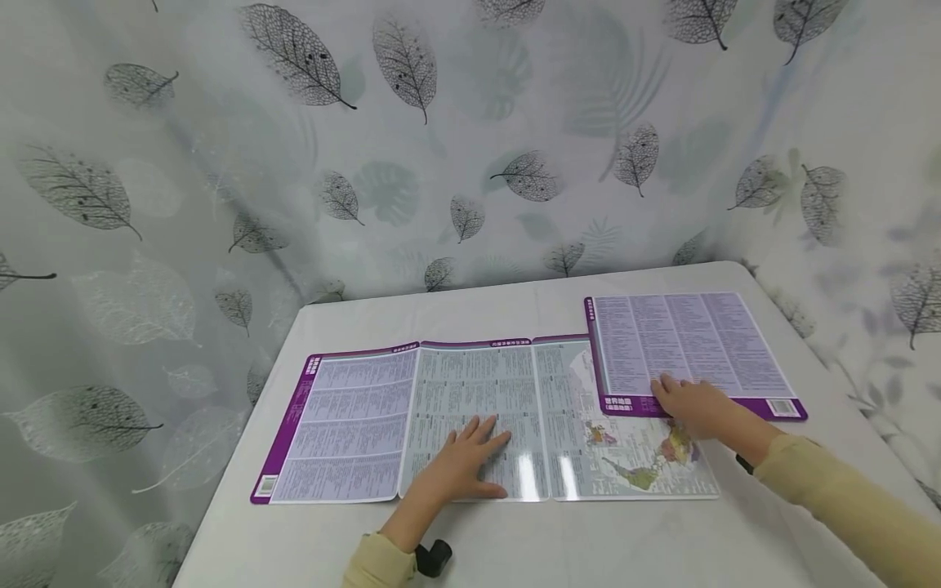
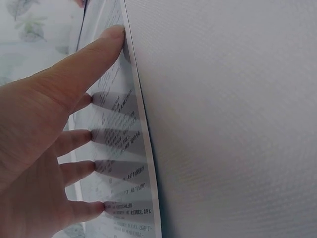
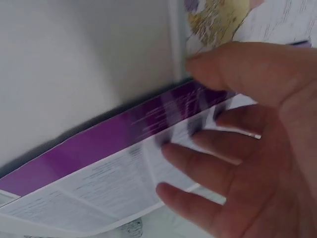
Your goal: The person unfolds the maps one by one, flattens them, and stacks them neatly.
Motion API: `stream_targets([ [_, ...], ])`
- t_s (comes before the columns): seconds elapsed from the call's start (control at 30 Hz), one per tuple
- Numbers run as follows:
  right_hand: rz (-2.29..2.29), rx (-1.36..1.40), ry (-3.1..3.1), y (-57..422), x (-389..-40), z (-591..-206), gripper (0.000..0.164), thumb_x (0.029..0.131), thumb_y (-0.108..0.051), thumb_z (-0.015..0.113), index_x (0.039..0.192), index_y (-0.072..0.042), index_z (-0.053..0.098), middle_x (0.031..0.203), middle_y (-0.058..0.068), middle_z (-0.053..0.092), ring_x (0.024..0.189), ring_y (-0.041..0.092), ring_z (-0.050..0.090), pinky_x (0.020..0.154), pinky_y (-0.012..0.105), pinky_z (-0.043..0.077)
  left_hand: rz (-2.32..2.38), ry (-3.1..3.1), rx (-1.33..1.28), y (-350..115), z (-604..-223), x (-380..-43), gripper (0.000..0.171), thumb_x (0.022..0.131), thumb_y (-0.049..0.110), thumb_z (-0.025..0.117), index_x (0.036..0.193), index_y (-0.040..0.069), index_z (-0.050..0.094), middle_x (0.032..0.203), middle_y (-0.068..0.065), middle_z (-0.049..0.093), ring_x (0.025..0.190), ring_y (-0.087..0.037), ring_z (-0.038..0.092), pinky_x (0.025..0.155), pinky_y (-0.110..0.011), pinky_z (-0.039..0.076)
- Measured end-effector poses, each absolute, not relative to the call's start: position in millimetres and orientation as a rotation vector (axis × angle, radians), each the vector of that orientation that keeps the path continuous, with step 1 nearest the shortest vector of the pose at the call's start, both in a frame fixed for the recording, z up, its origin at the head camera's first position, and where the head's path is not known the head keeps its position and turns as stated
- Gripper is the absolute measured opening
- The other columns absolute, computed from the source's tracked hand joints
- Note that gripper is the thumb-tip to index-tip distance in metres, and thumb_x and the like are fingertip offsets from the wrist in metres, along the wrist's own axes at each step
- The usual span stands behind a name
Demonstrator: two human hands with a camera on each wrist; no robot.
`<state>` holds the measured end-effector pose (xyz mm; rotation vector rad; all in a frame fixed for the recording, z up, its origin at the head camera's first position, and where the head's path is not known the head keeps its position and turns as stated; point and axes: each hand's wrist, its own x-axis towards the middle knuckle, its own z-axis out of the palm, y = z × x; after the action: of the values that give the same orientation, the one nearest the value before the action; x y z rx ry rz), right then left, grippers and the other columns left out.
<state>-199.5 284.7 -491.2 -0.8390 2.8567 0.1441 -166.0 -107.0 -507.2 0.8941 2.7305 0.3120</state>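
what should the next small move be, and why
Perhaps the right hand should ease the smaller sheet off the printed map, since it covers part of it and that hand is at its near edge, while the left hand lies spread on the long sheet.

1. Over the head feed, I am seeing the table [image 1: 441, 318] filling the lower centre of the frame, with the backdrop cloth [image 1: 470, 147] hanging behind it.
2. The printed sheet [image 1: 507, 392] is lying on the table, stretching from lower left to right of centre.
3. The upper panel [image 1: 676, 343] is overlapping the sheet's upper right corner and reaching past it towards the frame's right; I am not making out whether they are joined.
4. The left hand [image 1: 459, 469] is resting on the middle panel [image 1: 470, 388], at lower centre.
5. The right hand [image 1: 694, 404] is lying across the upper panel's lower edge, right of centre.
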Motion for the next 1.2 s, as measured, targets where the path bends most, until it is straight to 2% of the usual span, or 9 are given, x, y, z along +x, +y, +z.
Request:
stream_targets([
  [0.13,0.320,-0.891,2.977,281,-197,-501,0.045,0.076,-0.004,0.074,0.114,0.008,0.054,0.110,0.029,0.056,0.086,0.043,0.060,0.070,0.055,0.050,0.310,2.728,0.896,-106,-505,-165,0.082,0.074,0.049,0.073,0.143,0.018,0.041,0.150,-0.010,0.027,0.136,-0.035,0.019,0.103,-0.059,0.023],
  [0.27,0.438,-0.993,3.082,284,-195,-512,0.043,0.072,0.003,0.076,0.110,0.007,0.057,0.106,0.028,0.058,0.081,0.041,0.061,0.061,0.049,0.053,0.324,2.734,0.912,-106,-504,-164,0.082,0.074,0.048,0.073,0.143,0.017,0.042,0.149,-0.012,0.028,0.136,-0.036,0.020,0.102,-0.060,0.024],
  [0.37,0.499,-1.097,3.120,289,-194,-515,0.045,0.068,0.009,0.076,0.109,0.007,0.058,0.103,0.027,0.060,0.078,0.039,0.062,0.056,0.041,0.054,0.330,2.736,0.912,-106,-503,-164,0.082,0.074,0.048,0.074,0.142,0.017,0.042,0.149,-0.012,0.028,0.136,-0.036,0.020,0.102,-0.060,0.024],
  [0.5,0.426,-1.166,3.146,292,-195,-511,0.040,0.065,0.011,0.077,0.099,0.008,0.056,0.089,0.023,0.060,0.061,0.030,0.060,0.047,0.030,0.051,0.327,2.723,0.894,-106,-505,-165,0.082,0.073,0.049,0.074,0.143,0.018,0.042,0.150,-0.011,0.027,0.136,-0.035,0.019,0.102,-0.059,0.023],
  [0.6,0.270,-1.125,3.148,292,-196,-504,0.031,0.068,0.013,0.072,0.089,0.004,0.051,0.073,0.017,0.054,0.051,0.025,0.053,0.042,0.032,0.047,0.324,2.721,0.887,-106,-507,-165,0.083,0.073,0.049,0.074,0.143,0.019,0.042,0.150,-0.010,0.027,0.136,-0.035,0.019,0.103,-0.059,0.023],
  [0.73,0.208,-1.085,3.195,293,-197,-488,0.030,0.069,0.016,0.067,0.086,0.002,0.047,0.063,0.013,0.048,0.046,0.023,0.047,0.038,0.035,0.042,0.321,2.732,0.891,-107,-507,-165,0.083,0.073,0.050,0.074,0.142,0.019,0.042,0.150,-0.010,0.028,0.136,-0.035,0.019,0.102,-0.059,0.024],
  [0.93,0.319,-1.060,3.273,296,-198,-454,0.039,0.067,0.019,0.070,0.093,0.006,0.045,0.064,0.017,0.046,0.042,0.021,0.041,0.035,0.033,0.037,0.330,2.729,0.885,-107,-510,-165,0.083,0.072,0.050,0.074,0.142,0.019,0.042,0.150,-0.009,0.027,0.136,-0.035,0.019,0.102,-0.060,0.023],
  [1.1,0.337,-0.989,3.286,297,-197,-421,0.047,0.066,0.019,0.073,0.102,0.008,0.044,0.075,0.023,0.052,0.039,0.021,0.040,0.034,0.031,0.035,0.328,2.725,0.878,-108,-512,-165,0.083,0.073,0.050,0.073,0.143,0.020,0.041,0.151,-0.009,0.026,0.137,-0.035,0.017,0.103,-0.059,0.022],
  [1.2,0.338,-0.959,3.292,298,-197,-404,0.050,0.067,0.018,0.073,0.105,0.008,0.043,0.080,0.024,0.052,0.036,0.019,0.035,0.033,0.029,0.032,0.337,2.725,0.878,-108,-511,-166,0.083,0.073,0.049,0.074,0.143,0.019,0.041,0.150,-0.009,0.026,0.137,-0.035,0.017,0.103,-0.059,0.022],
])
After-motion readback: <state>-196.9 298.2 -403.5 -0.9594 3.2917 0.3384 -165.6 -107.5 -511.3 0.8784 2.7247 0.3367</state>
